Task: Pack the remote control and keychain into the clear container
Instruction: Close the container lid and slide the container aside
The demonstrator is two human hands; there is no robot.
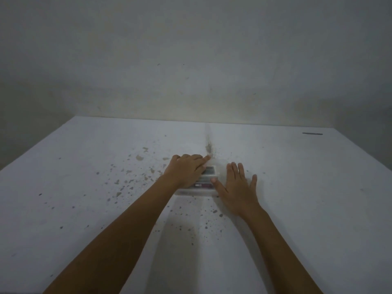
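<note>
The clear container (pixel 204 188) lies on the white table (pixel 84 177) near its middle. Dark and reddish items show through its clear wall; I cannot tell which is the remote control or the keychain. My left hand (pixel 186 169) lies flat on top of the container, fingers stretched toward the far right, covering most of the lid. My right hand (pixel 237 185) rests flat on the table just right of the container, fingers spread, thumb touching the container's right side.
The table top is speckled with brownish chips and stains around the container. A thin dark stick-like object (pixel 312 133) lies at the far right near the back edge. A bare grey wall stands behind the table.
</note>
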